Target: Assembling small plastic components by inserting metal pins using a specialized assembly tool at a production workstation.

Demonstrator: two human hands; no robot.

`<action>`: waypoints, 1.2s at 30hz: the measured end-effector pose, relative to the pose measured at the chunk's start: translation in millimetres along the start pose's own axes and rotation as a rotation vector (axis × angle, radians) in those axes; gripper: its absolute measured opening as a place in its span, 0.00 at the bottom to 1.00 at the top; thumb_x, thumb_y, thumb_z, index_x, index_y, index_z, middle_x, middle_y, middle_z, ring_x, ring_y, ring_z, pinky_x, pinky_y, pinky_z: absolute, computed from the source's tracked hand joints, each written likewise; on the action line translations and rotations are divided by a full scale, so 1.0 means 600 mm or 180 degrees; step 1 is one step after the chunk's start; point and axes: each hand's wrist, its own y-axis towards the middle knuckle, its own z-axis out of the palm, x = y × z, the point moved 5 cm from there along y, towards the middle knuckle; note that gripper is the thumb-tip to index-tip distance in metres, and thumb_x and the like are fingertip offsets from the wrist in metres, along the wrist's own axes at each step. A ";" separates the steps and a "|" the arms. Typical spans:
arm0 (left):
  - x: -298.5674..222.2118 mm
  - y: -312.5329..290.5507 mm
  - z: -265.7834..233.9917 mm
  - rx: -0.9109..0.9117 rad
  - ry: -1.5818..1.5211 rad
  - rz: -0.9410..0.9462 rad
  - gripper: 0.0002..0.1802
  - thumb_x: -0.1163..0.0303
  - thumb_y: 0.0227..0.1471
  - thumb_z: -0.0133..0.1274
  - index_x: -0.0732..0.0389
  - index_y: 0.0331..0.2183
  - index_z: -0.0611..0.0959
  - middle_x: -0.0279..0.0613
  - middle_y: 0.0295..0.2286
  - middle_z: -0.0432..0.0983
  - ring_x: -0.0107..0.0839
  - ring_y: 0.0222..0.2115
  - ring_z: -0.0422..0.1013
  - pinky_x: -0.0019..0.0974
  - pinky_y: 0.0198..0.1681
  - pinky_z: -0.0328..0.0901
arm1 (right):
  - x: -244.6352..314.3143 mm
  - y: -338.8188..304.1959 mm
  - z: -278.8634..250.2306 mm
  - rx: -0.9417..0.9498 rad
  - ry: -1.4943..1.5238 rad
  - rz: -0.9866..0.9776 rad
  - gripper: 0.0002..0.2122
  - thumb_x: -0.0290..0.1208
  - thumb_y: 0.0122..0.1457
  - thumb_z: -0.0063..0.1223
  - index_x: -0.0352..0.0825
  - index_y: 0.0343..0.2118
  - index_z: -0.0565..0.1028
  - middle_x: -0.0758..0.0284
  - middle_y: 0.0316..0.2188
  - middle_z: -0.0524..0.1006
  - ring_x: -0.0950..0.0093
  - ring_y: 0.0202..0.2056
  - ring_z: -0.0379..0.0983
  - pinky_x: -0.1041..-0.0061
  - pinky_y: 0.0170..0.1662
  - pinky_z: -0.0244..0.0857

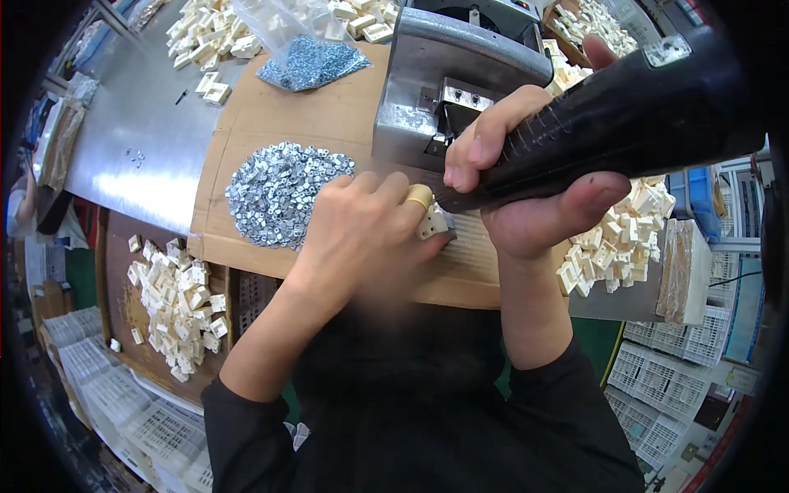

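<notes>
My right hand (526,218) is wrapped round a black electric screwdriver (625,123), which slants down to the left across the cardboard (271,99). Its front end comes right up to a cream plastic block (432,223) with small holes. That block is in the closed fingers of my left hand (362,209), low over the cardboard; a yellow band circles one finger. Whether the driver's tip touches the block is hidden. Beside my left hand lies a heap of small silvery metal pieces (283,193). Just beyond both hands stands a grey metal machine (411,99).
A clear bag of small bluish metal parts (312,64) rests at the far edge of the cardboard. Cream blocks are heaped at the back left (209,33), at the right (612,246) and in a brown tray (115,287) at lower left. A blue bin (703,193) stands far right.
</notes>
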 end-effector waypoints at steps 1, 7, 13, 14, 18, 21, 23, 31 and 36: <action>-0.001 0.000 -0.003 0.0001 -0.0010 -0.0012 0.23 0.48 0.42 0.67 0.60 0.25 0.82 0.36 0.26 0.74 0.35 0.27 0.75 0.38 0.29 0.70 | 0.000 -0.001 -0.002 -0.0003 -0.0032 -0.0045 0.51 0.76 0.58 0.39 0.41 0.70 0.38 0.60 0.24 0.71 0.71 0.17 0.69 0.70 0.23 0.71; 0.002 0.000 -0.011 -0.0045 -0.0169 -0.0029 0.26 0.49 0.43 0.67 0.61 0.34 0.82 0.38 0.27 0.72 0.38 0.24 0.75 0.38 0.27 0.69 | 0.000 -0.001 -0.003 -0.0052 -0.0089 -0.0122 0.50 0.75 0.58 0.38 0.41 0.70 0.37 0.60 0.24 0.71 0.71 0.18 0.70 0.70 0.24 0.72; 0.010 0.000 -0.005 0.0027 -0.0323 0.0070 0.27 0.52 0.43 0.68 0.61 0.39 0.82 0.39 0.30 0.74 0.38 0.26 0.75 0.38 0.27 0.70 | 0.004 0.001 -0.001 -0.0077 -0.0153 -0.0093 0.50 0.76 0.58 0.38 0.40 0.70 0.38 0.60 0.24 0.72 0.71 0.18 0.70 0.70 0.24 0.72; 0.011 -0.001 -0.004 0.0096 -0.0340 0.0076 0.27 0.52 0.43 0.68 0.61 0.39 0.82 0.38 0.31 0.74 0.38 0.27 0.76 0.38 0.27 0.70 | 0.004 0.002 0.001 -0.0085 -0.0175 -0.0072 0.50 0.76 0.58 0.38 0.40 0.70 0.38 0.60 0.24 0.72 0.71 0.18 0.70 0.70 0.24 0.72; 0.012 0.000 -0.003 0.0160 -0.0282 0.0042 0.27 0.52 0.43 0.68 0.60 0.40 0.82 0.38 0.30 0.75 0.37 0.28 0.76 0.39 0.28 0.70 | -0.001 0.000 0.005 -0.0119 -0.0168 -0.0013 0.50 0.76 0.58 0.38 0.39 0.69 0.39 0.60 0.23 0.71 0.71 0.17 0.70 0.71 0.23 0.72; 0.015 0.001 0.002 0.0363 -0.0095 0.0044 0.27 0.51 0.43 0.67 0.59 0.42 0.83 0.38 0.30 0.76 0.37 0.28 0.76 0.40 0.30 0.70 | -0.003 0.001 0.006 -0.0109 -0.0177 0.0020 0.50 0.76 0.57 0.38 0.39 0.68 0.41 0.61 0.23 0.71 0.72 0.17 0.69 0.72 0.23 0.71; 0.015 0.002 0.009 0.0387 -0.0115 0.0181 0.28 0.50 0.43 0.67 0.58 0.42 0.84 0.38 0.28 0.76 0.38 0.28 0.76 0.41 0.30 0.70 | -0.006 0.000 0.008 -0.0157 -0.0180 -0.0018 0.50 0.77 0.57 0.38 0.38 0.67 0.43 0.62 0.22 0.71 0.72 0.16 0.69 0.72 0.23 0.70; 0.011 0.000 0.020 0.0159 -0.0477 0.0094 0.19 0.53 0.45 0.65 0.59 0.23 0.82 0.41 0.24 0.76 0.40 0.27 0.77 0.43 0.29 0.70 | -0.003 0.007 0.015 0.0137 0.0623 -0.0397 0.50 0.78 0.55 0.39 0.36 0.64 0.47 0.62 0.21 0.70 0.73 0.16 0.68 0.75 0.22 0.68; 0.002 -0.007 0.022 0.0173 -0.0429 -0.0082 0.18 0.54 0.46 0.65 0.60 0.22 0.81 0.42 0.23 0.75 0.41 0.26 0.77 0.43 0.29 0.70 | -0.007 0.005 0.012 -0.0054 -0.0462 0.0048 0.50 0.78 0.54 0.40 0.32 0.62 0.49 0.62 0.20 0.70 0.74 0.16 0.68 0.77 0.21 0.67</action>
